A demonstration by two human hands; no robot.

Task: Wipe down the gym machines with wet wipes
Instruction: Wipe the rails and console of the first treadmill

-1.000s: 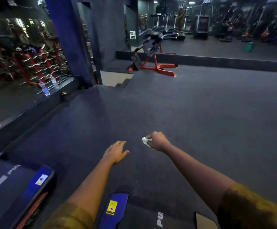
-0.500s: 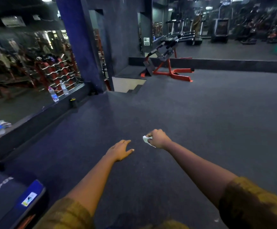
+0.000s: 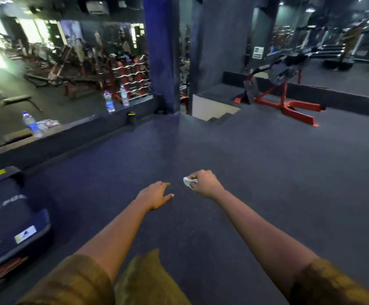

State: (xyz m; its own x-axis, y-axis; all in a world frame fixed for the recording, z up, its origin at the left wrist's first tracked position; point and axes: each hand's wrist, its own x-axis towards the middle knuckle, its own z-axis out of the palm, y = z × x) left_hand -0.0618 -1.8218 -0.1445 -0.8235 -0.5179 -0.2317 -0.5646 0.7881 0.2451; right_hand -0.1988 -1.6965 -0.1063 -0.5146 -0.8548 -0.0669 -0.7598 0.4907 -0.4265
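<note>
My right hand point(image 3: 204, 182) is stretched out over the dark gym floor and grips a crumpled white wet wipe point(image 3: 187, 182) that sticks out on its left side. Just left of it my left hand point(image 3: 154, 194) hangs palm down with relaxed fingers and holds nothing. A red-framed bench machine with black pads point(image 3: 282, 89) stands far ahead on the right, well beyond both hands. The end of a dark blue treadmill point(image 3: 9, 225) lies at the lower left.
A mirror wall with a low ledge point(image 3: 69, 133) runs along the left, with water bottles point(image 3: 109, 102) and a wipes packet point(image 3: 47, 123) on it. A blue pillar point(image 3: 160, 53) stands ahead. Steps point(image 3: 217, 116) drop down beside it. Rubber floor point(image 3: 267, 172) spreads between.
The view has lifted and advanced, so the treadmill ends at the bottom have slid out of view. Both hands keep their pose, and the wipe stays in my right hand.
</note>
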